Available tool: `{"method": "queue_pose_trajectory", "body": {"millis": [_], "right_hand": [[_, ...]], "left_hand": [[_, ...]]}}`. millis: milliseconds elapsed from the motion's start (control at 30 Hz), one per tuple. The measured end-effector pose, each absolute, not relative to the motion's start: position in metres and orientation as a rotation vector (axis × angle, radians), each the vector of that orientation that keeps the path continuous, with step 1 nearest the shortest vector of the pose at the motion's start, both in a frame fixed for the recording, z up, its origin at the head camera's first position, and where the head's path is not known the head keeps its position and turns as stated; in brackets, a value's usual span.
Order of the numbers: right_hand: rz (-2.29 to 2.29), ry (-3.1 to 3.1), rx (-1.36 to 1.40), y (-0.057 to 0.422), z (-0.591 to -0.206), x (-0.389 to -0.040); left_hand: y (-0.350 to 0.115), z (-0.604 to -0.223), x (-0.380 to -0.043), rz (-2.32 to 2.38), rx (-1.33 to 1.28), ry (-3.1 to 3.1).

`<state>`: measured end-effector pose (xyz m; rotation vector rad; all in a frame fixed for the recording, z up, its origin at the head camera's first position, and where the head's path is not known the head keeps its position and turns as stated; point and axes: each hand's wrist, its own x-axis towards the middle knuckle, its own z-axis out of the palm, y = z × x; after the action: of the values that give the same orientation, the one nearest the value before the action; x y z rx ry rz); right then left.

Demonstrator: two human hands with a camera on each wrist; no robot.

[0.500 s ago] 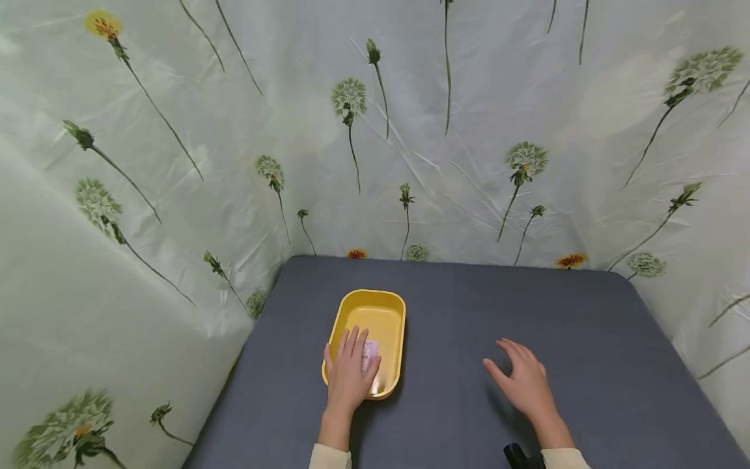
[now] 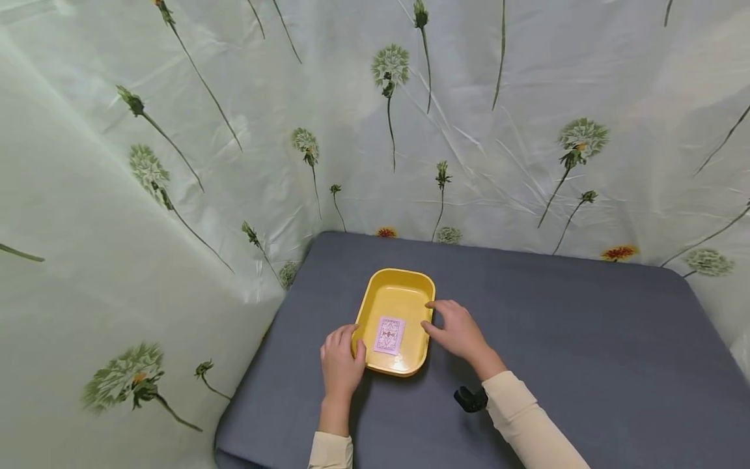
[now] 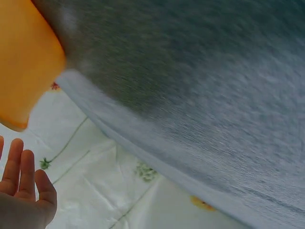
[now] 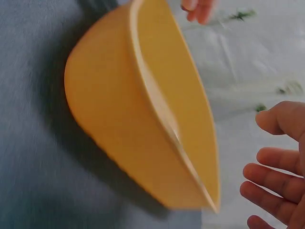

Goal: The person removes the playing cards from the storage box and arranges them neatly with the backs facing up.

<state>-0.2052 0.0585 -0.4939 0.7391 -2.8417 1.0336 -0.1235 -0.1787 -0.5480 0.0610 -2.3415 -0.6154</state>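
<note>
A yellow rectangular tray (image 2: 404, 277) with rounded corners sits on the grey surface. On its floor lies a pink playing card (image 2: 389, 335) with a patterned back; whether it is a single card or a stack cannot be told. My left hand (image 2: 341, 365) is at the tray's left rim, its fingers loosely bent. The left wrist view shows those fingers (image 3: 27, 171) apart from the tray wall (image 3: 28, 57). Over the right rim hovers my right hand (image 2: 457, 331), thumb and fingers spread. A gap separates it from the tray in the right wrist view.
The grey padded table (image 2: 562, 339) extends to the right of the tray. A pale curtain (image 2: 480, 176) printed with dandelions hangs behind and along the left. A black device (image 2: 471, 398) is at my right wrist.
My left hand has moved from over the tray's inside to its left rim, uncovering the card. The right hand has come leftward to the right rim. The head view has shifted.
</note>
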Motion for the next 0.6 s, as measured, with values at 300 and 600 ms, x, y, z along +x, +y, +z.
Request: {"method": "queue_pose_trajectory", "body": {"millis": [300, 600], "right_hand": [[0.918, -2.93, 0.964, 0.004, -0.509, -0.222], [0.605, -3.099, 1.033, -0.022, -0.523, -0.23]], "left_hand": [[-0.181, -0.554, -0.113, -0.724, 0.262, -2.429], [-0.177, -0.554, -0.107, -0.973, 0.356, -2.453]]}}
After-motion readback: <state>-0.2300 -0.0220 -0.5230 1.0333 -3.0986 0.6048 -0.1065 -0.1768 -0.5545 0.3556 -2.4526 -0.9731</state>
